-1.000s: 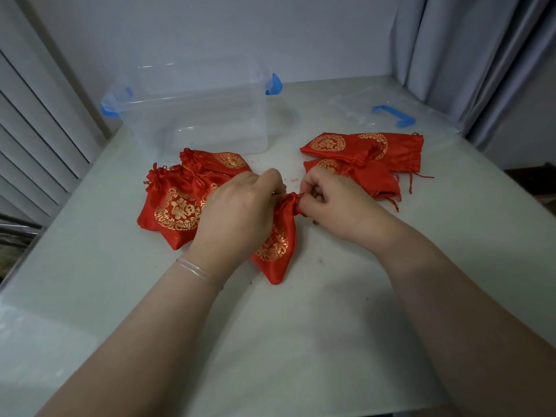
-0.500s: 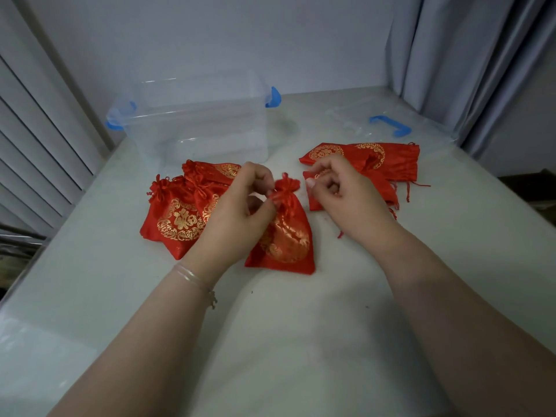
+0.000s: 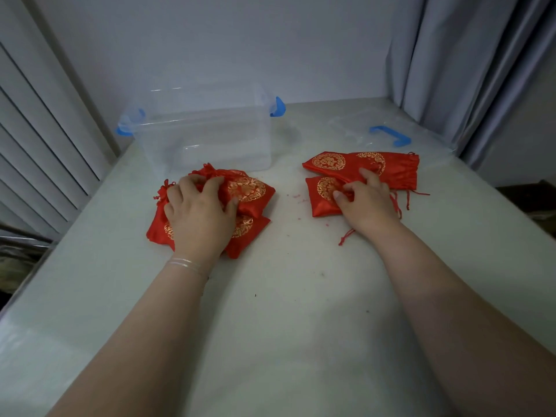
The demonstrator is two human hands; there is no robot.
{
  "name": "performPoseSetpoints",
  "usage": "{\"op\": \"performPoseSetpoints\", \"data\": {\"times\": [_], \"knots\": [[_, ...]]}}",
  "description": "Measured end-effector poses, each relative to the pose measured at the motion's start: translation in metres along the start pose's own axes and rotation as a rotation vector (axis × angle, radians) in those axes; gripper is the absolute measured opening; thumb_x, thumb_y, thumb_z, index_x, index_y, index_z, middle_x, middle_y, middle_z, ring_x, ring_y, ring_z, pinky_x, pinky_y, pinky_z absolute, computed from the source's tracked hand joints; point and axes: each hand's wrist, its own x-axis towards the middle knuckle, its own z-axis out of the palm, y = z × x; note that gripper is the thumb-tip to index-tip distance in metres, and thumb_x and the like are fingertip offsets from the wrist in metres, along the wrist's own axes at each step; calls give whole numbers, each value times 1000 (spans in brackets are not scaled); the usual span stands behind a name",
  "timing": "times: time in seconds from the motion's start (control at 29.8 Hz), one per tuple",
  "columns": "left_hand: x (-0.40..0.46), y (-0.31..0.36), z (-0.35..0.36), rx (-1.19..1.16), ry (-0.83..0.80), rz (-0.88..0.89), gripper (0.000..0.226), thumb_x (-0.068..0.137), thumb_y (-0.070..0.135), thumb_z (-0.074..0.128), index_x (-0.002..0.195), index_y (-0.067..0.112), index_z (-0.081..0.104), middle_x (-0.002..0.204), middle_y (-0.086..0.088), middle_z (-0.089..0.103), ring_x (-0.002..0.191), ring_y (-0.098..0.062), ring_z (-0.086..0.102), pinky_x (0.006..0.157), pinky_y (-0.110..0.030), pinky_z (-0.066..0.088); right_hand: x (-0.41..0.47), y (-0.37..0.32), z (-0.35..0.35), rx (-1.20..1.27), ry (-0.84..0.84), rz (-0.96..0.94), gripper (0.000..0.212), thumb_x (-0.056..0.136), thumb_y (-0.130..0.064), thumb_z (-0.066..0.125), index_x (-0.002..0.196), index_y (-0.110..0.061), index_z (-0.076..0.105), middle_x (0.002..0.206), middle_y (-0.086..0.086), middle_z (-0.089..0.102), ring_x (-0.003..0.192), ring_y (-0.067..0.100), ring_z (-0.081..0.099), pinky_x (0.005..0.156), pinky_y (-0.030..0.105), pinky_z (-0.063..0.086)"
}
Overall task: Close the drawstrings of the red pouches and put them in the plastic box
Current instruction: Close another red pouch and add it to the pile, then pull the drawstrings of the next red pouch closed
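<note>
Spreading across most of the view is a pale, whitish tabletop (image 3: 285, 311). At its far left stands a clear rectangular plastic box with blue side latches (image 3: 207, 136), open at the top, with nothing red visible inside. To the far right lies a clear plastic lid with a blue handle (image 3: 388, 135), flat on the surface beside a grey curtain (image 3: 469, 70).

Just in front of the box sits a heap of red satin pouches with gold round emblems (image 3: 246, 191), their necks gathered and tasselled. The left hand (image 3: 198, 215) lies on top of this heap, fingers spread and curled down into the fabric, thumb pressed against the uppermost pouch; a thin silver bracelet (image 3: 186, 264) circles the wrist.

Well apart, on the right, lies a second group of flat red satin pouches with gold emblems (image 3: 331, 164), their mouths not cinched. The right hand (image 3: 368, 203) rests on them, its fingertips pinching the cloth of the nearer one. Loose red drawstring ends (image 3: 346, 237) trail beside that wrist.
</note>
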Motion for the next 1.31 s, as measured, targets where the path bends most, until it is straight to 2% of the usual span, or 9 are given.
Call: {"op": "performPoseSetpoints", "data": {"times": [0.24,0.4,0.5,0.71,0.84,0.97,1.08,1.21,1.31], "knots": [[-5,14,-5,-131,272,206,30,87,34,61,114,21,63,126,-6,50,113,-31,42,93,-37,31,2,0,-2,122,137,-65,47,98,-29,43,140,-7,40,152,3,28,138,23,27,113,34,22],[-7,21,-7,-382,201,354,26,92,31,53,110,16,63,112,-1,57,106,-19,50,94,-28,38,-12,-19,-17,612,486,-359,25,93,-18,56,114,-6,63,120,-2,53,107,-8,50,92,12,43],[-11,24,-13,-536,161,321,29,98,36,41,100,21,65,100,8,63,97,-9,56,85,-17,40,-30,-33,-28,871,519,-404,15,94,-22,54,96,-16,68,102,-7,61,98,0,58,85,14,45],[-3,31,-21,-1291,-630,-343,101,83,74,-6,85,11,73,93,-15,74,73,-22,72,62,-27,57,-52,-46,-30,1000,317,-507,36,100,-14,40,80,-7,68,90,2,69,90,10,65,81,20,47],[-1,21,-27,-1751,-994,-413,102,74,83,17,120,5,65,123,-19,63,105,-32,66,79,-43,57,-53,-45,-27,921,257,-564,42,99,-8,41,64,-3,64,80,7,69,84,10,65,83,20,45],[-4,18,-25,-1621,-966,-326,56,77,52,64,107,5,68,108,-17,62,103,-31,58,98,-44,44,-50,-43,-26,931,219,-514,42,97,-8,46,61,0,65,74,9,68,76,8,64,82,16,44],[-10,26,-20,-1465,-877,-309,13,81,19,64,89,9,67,81,-9,67,74,-20,64,77,-31,55,-49,-43,-21,928,163,-458,35,96,-13,52,67,-5,69,74,11,69,74,17,65,79,20,48],[-13,33,-12,-1466,-645,-305,14,87,-6,55,97,4,59,85,-6,68,77,-17,67,77,-28,56,-48,-46,-18,939,63,-407,16,94,-19,56,98,-13,71,105,6,66,88,5,64,80,14,47],[-13,35,-13,-1476,-574,-302,24,90,-7,52,102,12,62,87,-3,71,79,-13,69,74,-25,57,-42,-43,-17,897,-150,-247,33,94,-31,54,125,-18,55,108,-10,60,83,-3,60,68,11,48]]}}
